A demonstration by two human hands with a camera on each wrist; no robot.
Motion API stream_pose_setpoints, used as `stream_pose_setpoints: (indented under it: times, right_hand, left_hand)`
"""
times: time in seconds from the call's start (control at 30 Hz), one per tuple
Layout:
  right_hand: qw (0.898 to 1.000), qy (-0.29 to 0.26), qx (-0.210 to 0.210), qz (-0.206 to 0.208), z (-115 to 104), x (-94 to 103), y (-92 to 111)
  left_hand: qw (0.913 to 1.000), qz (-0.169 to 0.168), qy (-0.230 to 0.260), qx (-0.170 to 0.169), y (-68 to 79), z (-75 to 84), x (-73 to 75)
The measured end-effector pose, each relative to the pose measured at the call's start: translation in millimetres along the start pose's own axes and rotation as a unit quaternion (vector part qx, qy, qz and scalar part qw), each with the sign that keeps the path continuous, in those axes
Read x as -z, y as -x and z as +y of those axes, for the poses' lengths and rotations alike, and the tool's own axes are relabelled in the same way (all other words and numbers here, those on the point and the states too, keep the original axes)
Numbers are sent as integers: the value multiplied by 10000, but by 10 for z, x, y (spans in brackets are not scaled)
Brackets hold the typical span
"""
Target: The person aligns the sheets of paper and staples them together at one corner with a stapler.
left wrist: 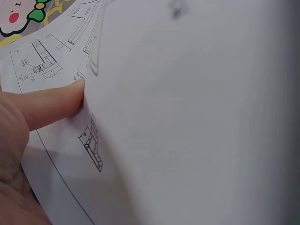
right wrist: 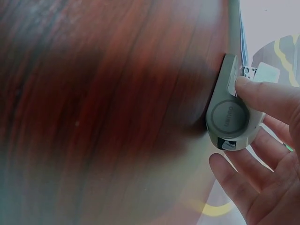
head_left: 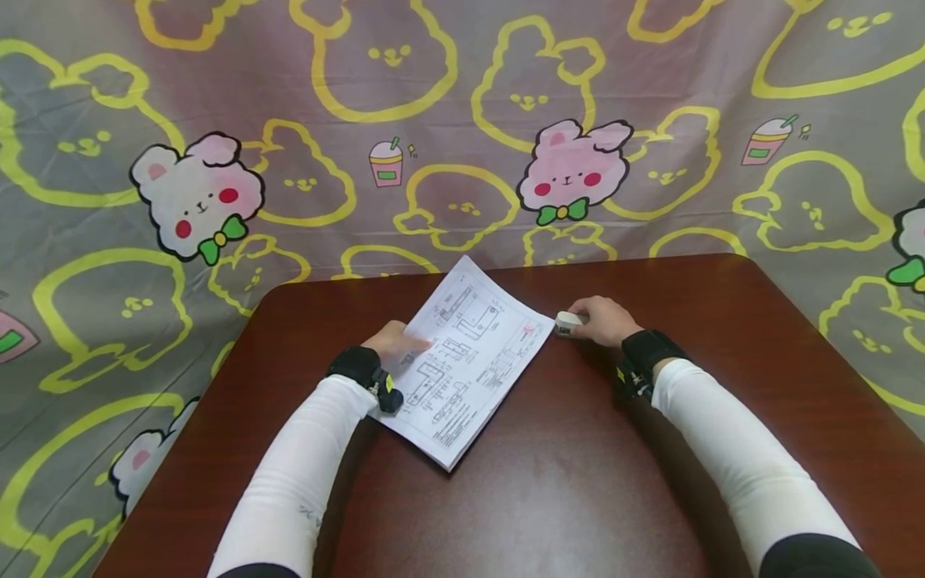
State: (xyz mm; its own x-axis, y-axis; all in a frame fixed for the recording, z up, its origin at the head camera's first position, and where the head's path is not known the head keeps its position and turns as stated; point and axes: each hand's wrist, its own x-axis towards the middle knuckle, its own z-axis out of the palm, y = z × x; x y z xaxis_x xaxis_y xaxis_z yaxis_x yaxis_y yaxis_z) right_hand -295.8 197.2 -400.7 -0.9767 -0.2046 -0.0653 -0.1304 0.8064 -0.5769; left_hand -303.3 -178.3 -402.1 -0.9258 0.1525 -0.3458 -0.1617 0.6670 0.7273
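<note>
A stack of paper sheets [head_left: 470, 361] printed with technical drawings lies slanted on the table. At its left edge my left hand [head_left: 397, 343] holds the stack, the thumb [left wrist: 56, 104] on top; the other fingers are mostly hidden. In the left wrist view a top sheet [left wrist: 187, 117] bulges close to the camera. My right hand [head_left: 605, 321] grips a small pale stapler [right wrist: 229, 115] with a rounded end, thumb on one side and fingers on the other. The stapler sits at the stack's right corner, and the paper edge appears to enter its mouth.
The dark red-brown wooden table [head_left: 564, 482] has rounded far corners. Behind it hangs a grey cloth [head_left: 462, 136] with yellow outlines and cartoon rabbits, close to the table's far edge.
</note>
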Motion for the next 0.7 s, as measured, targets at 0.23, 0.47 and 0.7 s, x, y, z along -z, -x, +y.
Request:
stream_pose_setpoints:
  times: [0.23, 0.47, 0.7]
  right_hand:
    - [10000, 2, 14, 77, 3, -13, -10]
    - [10000, -16, 18, 72, 0, -8, 3]
    - [10000, -64, 22, 8, -39, 14, 25]
  left_hand:
    - [10000, 8, 21, 72, -9, 12, -8]
    - [10000, 27, -17, 33, -44, 8, -25]
    - [10000, 80, -12, 35, -41, 20, -36]
